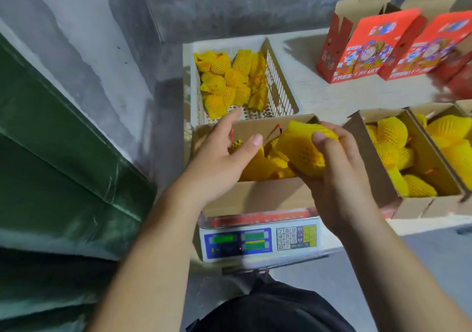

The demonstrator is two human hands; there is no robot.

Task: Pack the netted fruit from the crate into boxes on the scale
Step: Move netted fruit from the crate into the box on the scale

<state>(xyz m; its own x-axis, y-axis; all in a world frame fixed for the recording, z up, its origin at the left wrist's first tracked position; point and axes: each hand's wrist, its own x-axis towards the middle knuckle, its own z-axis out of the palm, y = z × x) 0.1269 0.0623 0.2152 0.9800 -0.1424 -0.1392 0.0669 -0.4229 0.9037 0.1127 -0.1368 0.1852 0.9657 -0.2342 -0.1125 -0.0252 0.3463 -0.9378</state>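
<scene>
A fruit [304, 147] sleeved in yellow foam netting is gripped at frame centre by the right hand [334, 178], fingers curled round it, above the open cardboard box [255, 196] on the scale [258, 242]. The left hand [222, 158] is held over the box, fingers loosely spread. More netted fruit is seen in the white crate [278, 81] behind.
</scene>
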